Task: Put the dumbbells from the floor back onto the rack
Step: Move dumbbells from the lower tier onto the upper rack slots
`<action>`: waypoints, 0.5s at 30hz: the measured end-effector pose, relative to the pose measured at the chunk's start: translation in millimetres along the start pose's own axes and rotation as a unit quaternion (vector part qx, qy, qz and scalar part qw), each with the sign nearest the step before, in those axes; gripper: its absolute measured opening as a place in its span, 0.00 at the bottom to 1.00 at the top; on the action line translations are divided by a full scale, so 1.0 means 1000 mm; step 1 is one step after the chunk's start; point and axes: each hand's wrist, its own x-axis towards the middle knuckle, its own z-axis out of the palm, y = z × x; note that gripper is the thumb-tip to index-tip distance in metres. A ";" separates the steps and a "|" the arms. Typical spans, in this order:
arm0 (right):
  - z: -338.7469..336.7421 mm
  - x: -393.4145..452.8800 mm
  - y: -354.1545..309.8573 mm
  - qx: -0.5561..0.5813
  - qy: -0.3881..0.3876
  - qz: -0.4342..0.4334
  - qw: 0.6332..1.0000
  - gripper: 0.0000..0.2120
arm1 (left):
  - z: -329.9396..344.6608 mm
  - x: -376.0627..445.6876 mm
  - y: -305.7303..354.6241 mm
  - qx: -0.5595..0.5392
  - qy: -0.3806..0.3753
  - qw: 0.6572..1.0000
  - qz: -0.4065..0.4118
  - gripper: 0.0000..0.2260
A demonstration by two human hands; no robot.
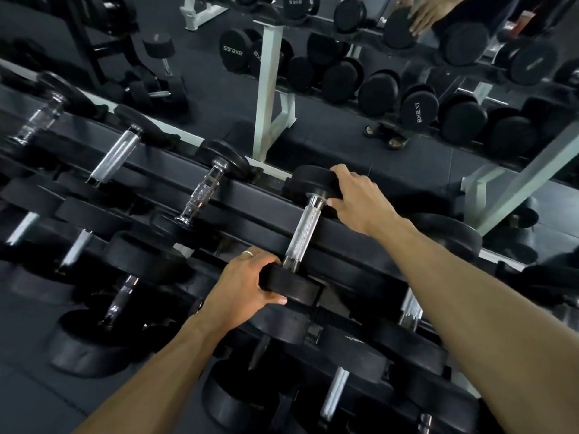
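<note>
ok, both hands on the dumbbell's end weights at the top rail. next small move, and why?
Probably let go with both hands: the dumbbell already appears to lie across the rack, left hand on the near head, right hand on the far one.

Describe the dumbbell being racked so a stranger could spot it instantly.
Find the top tier of the black rack before the mirror. The dumbbell lies across it, and alone there has its heads gripped: left hand near, right hand far.
</note>
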 end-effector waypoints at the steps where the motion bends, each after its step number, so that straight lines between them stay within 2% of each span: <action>1: 0.000 0.000 -0.001 0.000 0.000 0.002 1.000 0.23 | 0.000 0.000 -0.001 0.000 -0.001 1.000 -0.001 0.28; 7: 0.000 0.001 -0.001 0.010 -0.006 0.008 1.000 0.22 | -0.001 0.001 0.000 0.019 -0.009 1.000 0.005 0.29; 15: -0.011 0.006 -0.029 -0.016 0.022 -0.032 0.999 0.31 | -0.027 -0.017 -0.005 0.074 -0.016 0.997 0.001 0.40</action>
